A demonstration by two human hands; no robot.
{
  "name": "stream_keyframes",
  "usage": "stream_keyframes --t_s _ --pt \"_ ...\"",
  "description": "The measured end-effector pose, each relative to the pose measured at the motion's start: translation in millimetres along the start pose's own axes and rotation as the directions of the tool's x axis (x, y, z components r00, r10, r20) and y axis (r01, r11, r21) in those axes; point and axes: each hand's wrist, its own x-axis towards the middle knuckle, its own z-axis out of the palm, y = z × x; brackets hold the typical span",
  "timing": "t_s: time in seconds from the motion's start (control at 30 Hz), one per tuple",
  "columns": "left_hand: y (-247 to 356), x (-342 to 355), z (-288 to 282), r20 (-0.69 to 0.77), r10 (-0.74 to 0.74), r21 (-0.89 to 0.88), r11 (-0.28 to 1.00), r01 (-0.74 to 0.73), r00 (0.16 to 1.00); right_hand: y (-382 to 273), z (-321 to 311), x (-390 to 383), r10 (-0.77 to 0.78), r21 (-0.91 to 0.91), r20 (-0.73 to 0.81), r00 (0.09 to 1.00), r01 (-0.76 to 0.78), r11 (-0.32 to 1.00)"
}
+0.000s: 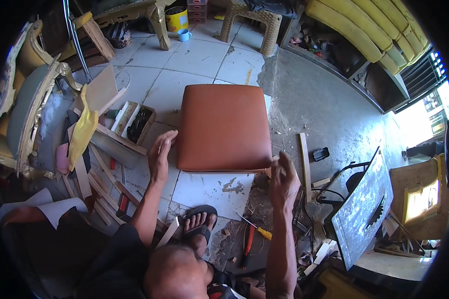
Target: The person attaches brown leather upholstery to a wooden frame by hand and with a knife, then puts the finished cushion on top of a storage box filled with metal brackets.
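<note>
A square padded seat (224,127) with a smooth reddish-brown, leather-like cover sits on the floor in front of me. My left hand (160,155) is raised beside its left front side, fingers stretched out and holding nothing. By the right front corner is my right hand (284,182), its fingers loosely bent and apart, with nothing visible in it. Whether either hand touches the cover I cannot tell. Near my right forearm lie a yellow-handled screwdriver (264,232) and a red-handled tool (249,240).
A table saw (361,214) with its blade showing stands at the right. Wood strips (102,194) and a tool box (134,122) lie at the left. Farther back are a woven stool (252,19), a blue mug (184,35), a yellow bucket (176,20) and yellow cushions (351,30).
</note>
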Motion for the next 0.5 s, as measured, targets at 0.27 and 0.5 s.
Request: stream_keyframes --t_s 0.27,0.5 --pt "-53 -6 68 0.019 -0.016 -0.013 1.000 0.016 1.000 36 65 51 0.169 -0.325 -0.033 0.985 -0.170 0.930" --pt "-52 -7 48 0.029 -0.039 -0.015 0.999 0.040 0.999 46 73 50 0.055 -0.252 -0.016 0.998 -0.057 0.966"
